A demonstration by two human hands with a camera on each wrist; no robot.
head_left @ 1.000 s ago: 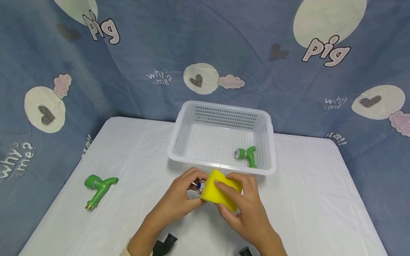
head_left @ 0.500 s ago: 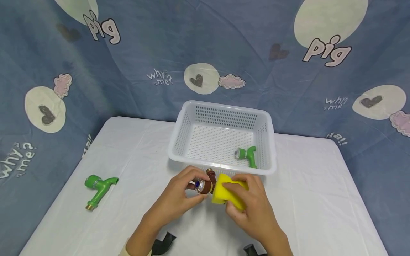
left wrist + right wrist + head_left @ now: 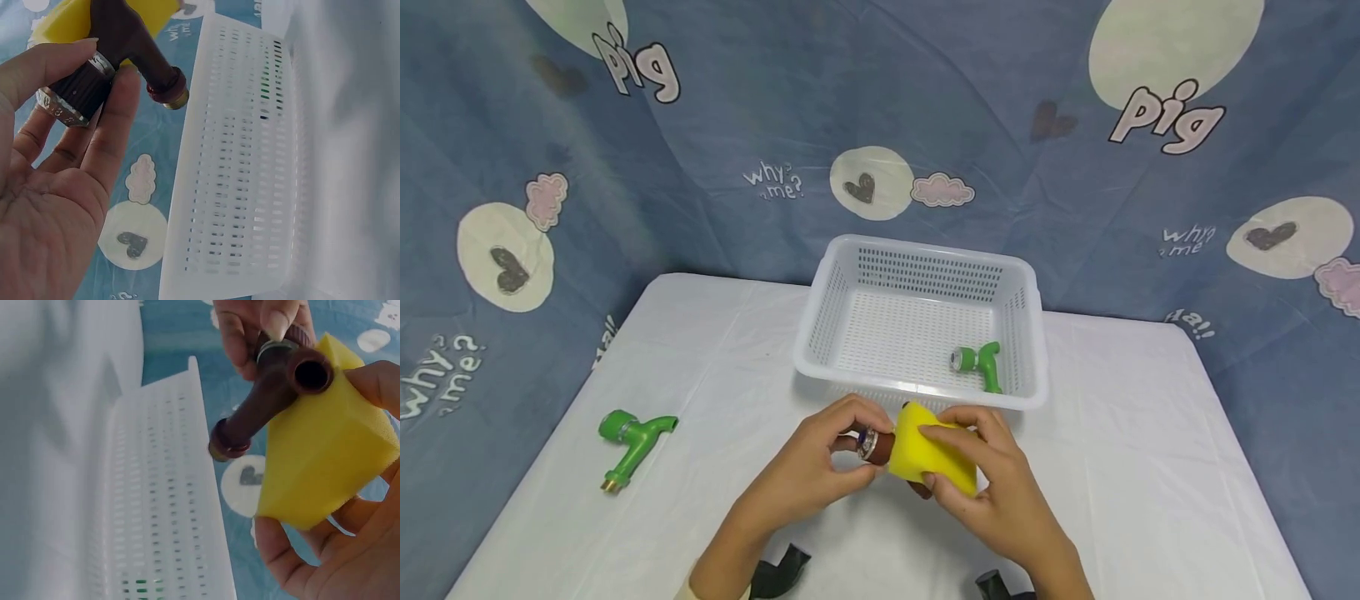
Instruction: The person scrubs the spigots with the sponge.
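My left hand (image 3: 823, 462) grips a brown faucet (image 3: 269, 403) by its ribbed knob, which has a silvery, jewelled-looking cap. A threaded brass tip shows at one end of the faucet, and its spout opening is round. My right hand (image 3: 992, 475) holds a yellow sponge (image 3: 928, 450) between thumb and fingers, bent against the faucet's body. In the head view the sponge hides most of that body. Both hands are in front of the white basket (image 3: 820, 367), above the table.
One green faucet (image 3: 987, 367) lies inside the basket at its right. Another green faucet (image 3: 636, 442) rests on the white table (image 3: 722, 350) at the left. Black straps (image 3: 781, 573) show near both wrists. A blue patterned cloth (image 3: 737, 100) hangs behind the table.
The sponge first moved right, uncovering the brown faucet, then came back left over its body. The left hand keeps its grip on the knob. The two green faucets have not moved.
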